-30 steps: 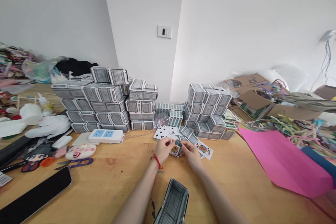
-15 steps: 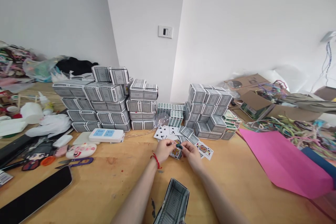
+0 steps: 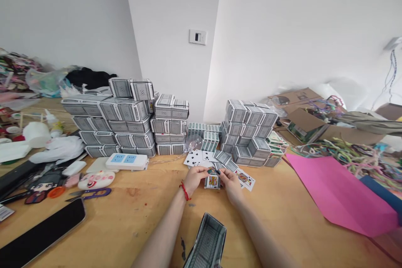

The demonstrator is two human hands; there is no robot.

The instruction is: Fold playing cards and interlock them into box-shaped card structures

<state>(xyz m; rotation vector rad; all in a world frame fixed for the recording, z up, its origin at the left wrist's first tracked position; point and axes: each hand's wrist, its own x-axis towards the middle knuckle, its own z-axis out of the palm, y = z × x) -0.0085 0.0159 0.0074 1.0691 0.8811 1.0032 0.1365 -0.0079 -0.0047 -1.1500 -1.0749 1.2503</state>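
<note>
The left hand (image 3: 194,180) and right hand (image 3: 231,184) both gripped a court card (image 3: 212,181) near its far edge; black-suit playing cards (image 3: 192,159) lay beyond on the wooden surface (image 3: 150,201).

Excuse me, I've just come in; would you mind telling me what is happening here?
At a wooden table, a person's left hand and right hand hold a picture card near its far edge. Loose cards lie beyond, with stacks of card-patterned blocks farther back. An open card-patterned box is nearer the person.
</note>
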